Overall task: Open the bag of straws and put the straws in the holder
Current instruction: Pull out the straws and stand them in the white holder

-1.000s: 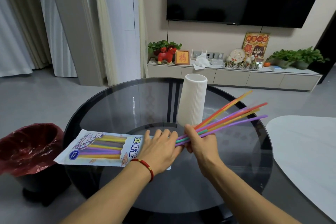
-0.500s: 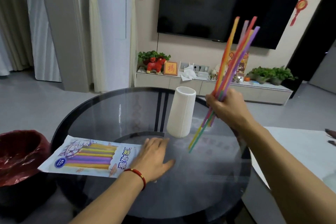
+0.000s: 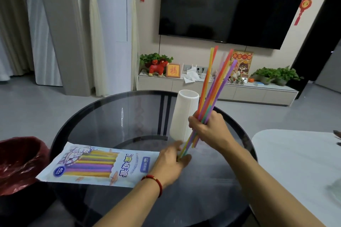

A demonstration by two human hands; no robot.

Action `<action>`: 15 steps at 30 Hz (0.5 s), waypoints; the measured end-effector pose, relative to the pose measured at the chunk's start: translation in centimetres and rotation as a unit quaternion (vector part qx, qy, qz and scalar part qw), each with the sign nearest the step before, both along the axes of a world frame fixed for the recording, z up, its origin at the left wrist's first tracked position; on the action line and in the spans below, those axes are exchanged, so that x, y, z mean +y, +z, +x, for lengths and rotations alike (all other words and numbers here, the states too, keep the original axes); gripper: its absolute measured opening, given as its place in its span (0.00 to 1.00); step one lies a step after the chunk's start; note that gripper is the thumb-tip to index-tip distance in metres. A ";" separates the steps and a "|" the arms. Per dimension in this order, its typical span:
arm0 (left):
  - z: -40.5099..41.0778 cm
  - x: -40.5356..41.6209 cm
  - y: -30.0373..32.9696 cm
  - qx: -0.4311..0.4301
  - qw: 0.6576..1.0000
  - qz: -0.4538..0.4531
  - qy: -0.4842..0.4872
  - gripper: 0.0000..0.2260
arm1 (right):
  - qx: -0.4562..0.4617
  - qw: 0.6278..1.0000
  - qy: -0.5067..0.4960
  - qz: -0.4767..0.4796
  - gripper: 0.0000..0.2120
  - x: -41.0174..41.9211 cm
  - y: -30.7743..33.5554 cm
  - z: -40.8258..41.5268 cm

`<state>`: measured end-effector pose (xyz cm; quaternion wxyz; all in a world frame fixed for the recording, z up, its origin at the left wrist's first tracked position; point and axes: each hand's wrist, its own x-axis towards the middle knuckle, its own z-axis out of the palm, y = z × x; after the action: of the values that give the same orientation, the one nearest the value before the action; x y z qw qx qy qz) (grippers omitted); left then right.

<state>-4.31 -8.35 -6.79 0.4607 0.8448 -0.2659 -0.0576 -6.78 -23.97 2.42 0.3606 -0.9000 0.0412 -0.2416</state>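
At table centre, on round dark glass tabletop (image 3: 114, 123): ribbed white cylindrical holder (image 3: 184, 114), upright. Just at its 3 o'clock, right hand (image 3: 210, 129) closed around bunch of long multicoloured plastic straws (image 3: 214, 86), tips fanning toward 1 o'clock. At 6 o'clock of holder, left hand (image 3: 171, 160) pinching lower straw ends. At 9 o'clock, flat printed straw bag (image 3: 92, 164), beside red-lined bin (image 3: 20, 162).

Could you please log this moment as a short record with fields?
right hand: grips the straws mid-length, tilted upright
left hand: at the bundle's lower ends
holder: white, upright on the glass table, no straws in it
straw bag: flat on the table, left of the hands
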 end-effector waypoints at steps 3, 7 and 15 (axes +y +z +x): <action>-0.1 -0.4 -0.2 0.056 0.998 -0.016 0.009 0.20 | 0.022 0.999 0.008 0.022 0.08 0.9 -2.2 -0.4; 0.0 -0.4 -0.4 0.091 0.996 -0.004 -0.006 0.24 | 0.061 0.998 0.004 -0.006 0.11 1.8 -6.1 -0.4; -0.1 0.8 0.9 0.005 0.994 -0.080 0.069 0.30 | 0.105 0.994 0.040 -0.014 0.10 1.5 -8.2 -0.3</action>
<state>-4.38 -7.55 -5.92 0.5310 0.8212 -0.2088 -0.0086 -7.03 -22.48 -5.75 0.3506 -0.9263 0.0390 -0.1321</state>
